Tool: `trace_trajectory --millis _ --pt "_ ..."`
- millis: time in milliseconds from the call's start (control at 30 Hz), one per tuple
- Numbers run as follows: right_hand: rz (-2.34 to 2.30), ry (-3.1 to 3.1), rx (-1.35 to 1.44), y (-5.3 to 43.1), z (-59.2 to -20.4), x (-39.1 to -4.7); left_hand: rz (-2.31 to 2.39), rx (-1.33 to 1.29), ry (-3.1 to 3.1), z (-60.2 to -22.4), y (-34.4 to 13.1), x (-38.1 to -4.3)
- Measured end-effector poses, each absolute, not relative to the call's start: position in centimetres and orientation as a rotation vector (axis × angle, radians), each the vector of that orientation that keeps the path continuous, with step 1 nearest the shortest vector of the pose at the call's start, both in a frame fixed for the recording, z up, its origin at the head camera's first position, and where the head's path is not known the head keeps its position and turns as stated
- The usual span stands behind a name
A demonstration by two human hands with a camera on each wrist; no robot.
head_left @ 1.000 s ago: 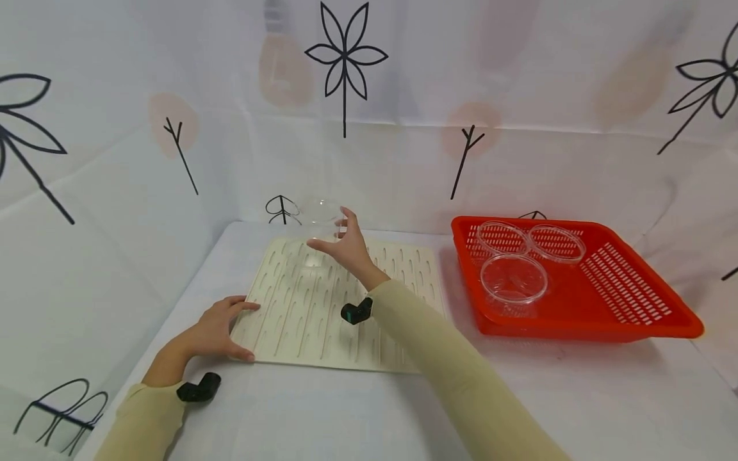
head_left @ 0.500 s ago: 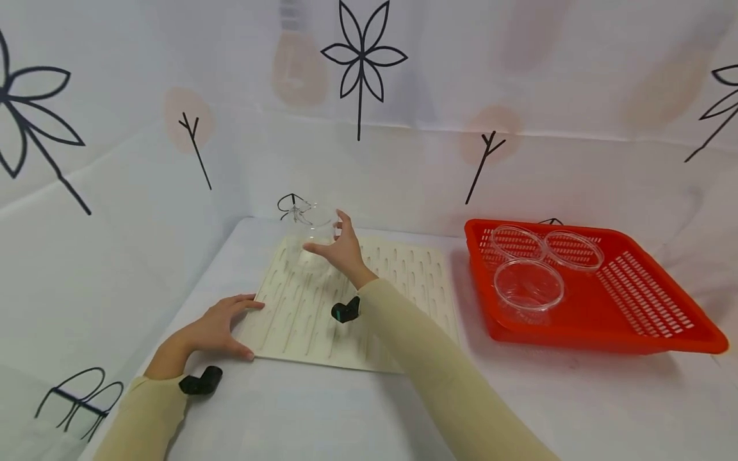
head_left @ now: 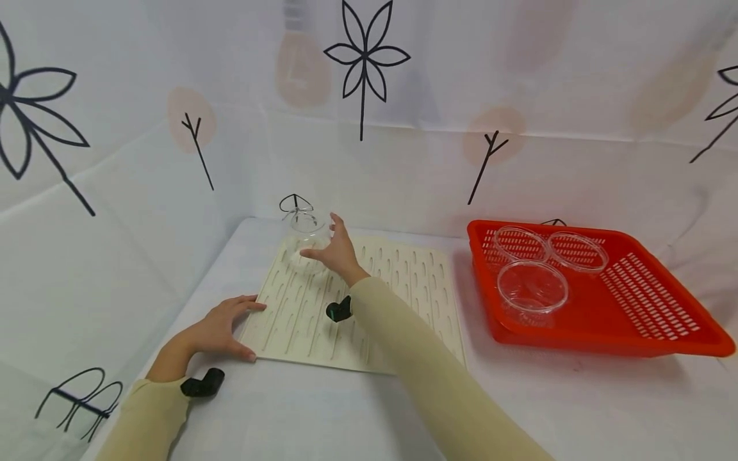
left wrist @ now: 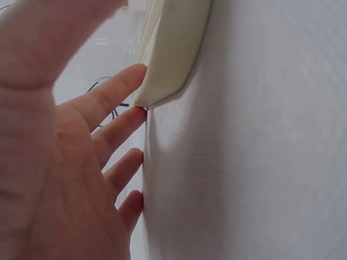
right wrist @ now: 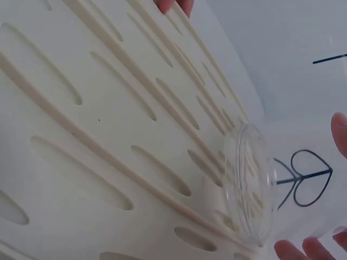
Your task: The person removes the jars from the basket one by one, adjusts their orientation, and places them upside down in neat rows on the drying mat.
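Observation:
My right hand (head_left: 337, 253) holds a clear petri dish (head_left: 307, 223) between thumb and spread fingers, over the back left of a cream ridged mat (head_left: 288, 320). Below it, on the mat, another clear petri dish (right wrist: 246, 181) shows in the right wrist view. There the right fingertips (right wrist: 312, 250) stand beyond that lower dish, with the held one mostly out of frame. My left hand (head_left: 216, 330) rests at the mat's left edge, its extended fingertips (left wrist: 140, 73) touching the rim; its thumb lies by the front left corner.
A red perforated basket (head_left: 688, 346) stands to the right of the mat. Several clear petri dishes (head_left: 532, 288) lie in its left half. A white table (head_left: 346, 422) carries everything, and a white patterned cloth (head_left: 415, 173) hangs close behind and along the left.
My right hand has brought the held dish lower, toward the one on the mat. The head view has swung slightly left. My left hand keeps its place at the mat's edge.

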State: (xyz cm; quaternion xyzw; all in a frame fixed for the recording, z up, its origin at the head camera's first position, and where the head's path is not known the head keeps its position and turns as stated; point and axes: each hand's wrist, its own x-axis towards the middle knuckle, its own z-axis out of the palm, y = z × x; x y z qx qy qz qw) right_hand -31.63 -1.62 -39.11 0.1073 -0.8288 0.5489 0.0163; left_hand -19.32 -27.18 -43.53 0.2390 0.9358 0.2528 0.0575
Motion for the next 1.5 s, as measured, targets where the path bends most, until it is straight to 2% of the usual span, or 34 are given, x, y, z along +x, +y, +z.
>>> trace_trajectory --millis 500,900,1500 --pt "1.769 -2.598 0.295 -0.2 -38.7 -30.7 0.741 0.761 2.866 -44.0 -27.2 -19.8" --pt "1.899 -2.504 0.295 2.0 -37.2 -28.2 0.756 0.764 2.869 -44.0 -27.3 -19.9" --pt "2.003 -2.404 0.435 5.1 -34.0 -23.9 0.794 0.807 2.881 -44.4 -27.3 -20.0"
